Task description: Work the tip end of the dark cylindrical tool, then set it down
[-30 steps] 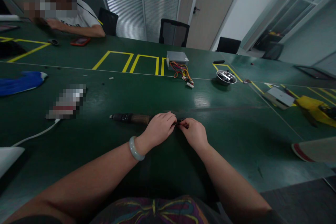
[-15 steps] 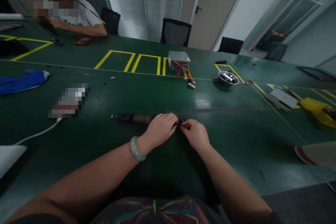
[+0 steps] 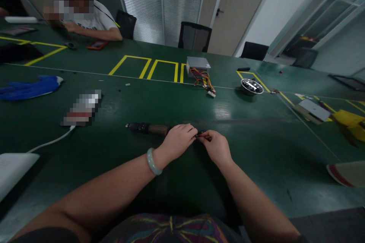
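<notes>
On the green table lies an electric screwdriver (image 3: 152, 129), long and dark with a brownish grip band and a metal tip pointing left. My left hand (image 3: 181, 138), a pale bangle on its wrist, is closed round the tool's right-hand part and covers it. At that end my right hand (image 3: 217, 147) pinches with thumb and fingertips, close beside the left fingers. Something thin and dark shows between the two hands. Fingers hide most of it, so its kind cannot be made out.
Farther back stand a power supply unit (image 3: 199, 64) with loose cables and a shiny metal bowl (image 3: 252, 87). Left are a blue glove (image 3: 34, 88) and a phone (image 3: 82, 108) on a white cable. A white box (image 3: 312, 111) and yellow cloth (image 3: 349, 123) lie right. A person (image 3: 97, 21) sits opposite.
The whole view has shifted slightly, so things appear a little farther right. Both hands keep their places at the screwdriver's right end, with only small finger movement.
</notes>
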The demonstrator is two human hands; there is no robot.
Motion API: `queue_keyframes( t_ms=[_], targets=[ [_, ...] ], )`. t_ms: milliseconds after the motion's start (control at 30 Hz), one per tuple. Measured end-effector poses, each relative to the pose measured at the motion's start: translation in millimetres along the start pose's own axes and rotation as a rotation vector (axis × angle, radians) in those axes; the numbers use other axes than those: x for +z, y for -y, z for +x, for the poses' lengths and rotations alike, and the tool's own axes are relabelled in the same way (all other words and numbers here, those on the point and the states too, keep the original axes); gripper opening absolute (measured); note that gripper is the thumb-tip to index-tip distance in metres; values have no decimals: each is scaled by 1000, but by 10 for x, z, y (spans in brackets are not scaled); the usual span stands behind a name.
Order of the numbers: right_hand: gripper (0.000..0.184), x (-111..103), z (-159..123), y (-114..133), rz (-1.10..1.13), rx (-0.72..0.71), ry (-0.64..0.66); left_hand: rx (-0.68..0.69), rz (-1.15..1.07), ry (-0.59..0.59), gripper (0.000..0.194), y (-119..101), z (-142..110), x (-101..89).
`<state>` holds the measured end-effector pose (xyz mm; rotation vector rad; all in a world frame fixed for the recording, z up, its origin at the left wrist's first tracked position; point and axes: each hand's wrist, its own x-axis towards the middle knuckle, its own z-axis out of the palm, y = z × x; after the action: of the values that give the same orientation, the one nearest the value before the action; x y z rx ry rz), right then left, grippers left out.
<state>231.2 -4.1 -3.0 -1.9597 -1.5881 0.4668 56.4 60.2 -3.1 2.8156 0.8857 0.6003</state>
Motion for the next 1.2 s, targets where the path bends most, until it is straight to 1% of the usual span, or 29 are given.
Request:
queue_keyframes(
  t_ms=[133,233,333,500,633,867,1033,1200],
  targets=[
    [10,-17,2,65,-109,-19,-55,20,4,-27,5,-7,-17,-17],
    [8,-51,-7,124,-222,-73,-28,30,0,-27,6,-7,-21,-43],
    [7,-67,-20,140,-279,-114,-2,29,-4,-20,9,-6,-16,-61],
    [9,-35,-27,91,-273,-172,14,23,13,0,10,2,-14,-42],
    [10,-29,-27,74,-259,-194,-1,16,27,12,8,7,-15,-37],
    [11,-9,-18,84,-283,-154,14,16,30,30,6,-15,-9,-83],
    [12,15,-2,110,-294,-150,13,4,43,53,5,-22,-4,-88],
    [10,25,22,90,-281,-152,40,29,38,38,7,-19,-4,-84]
  ],
)
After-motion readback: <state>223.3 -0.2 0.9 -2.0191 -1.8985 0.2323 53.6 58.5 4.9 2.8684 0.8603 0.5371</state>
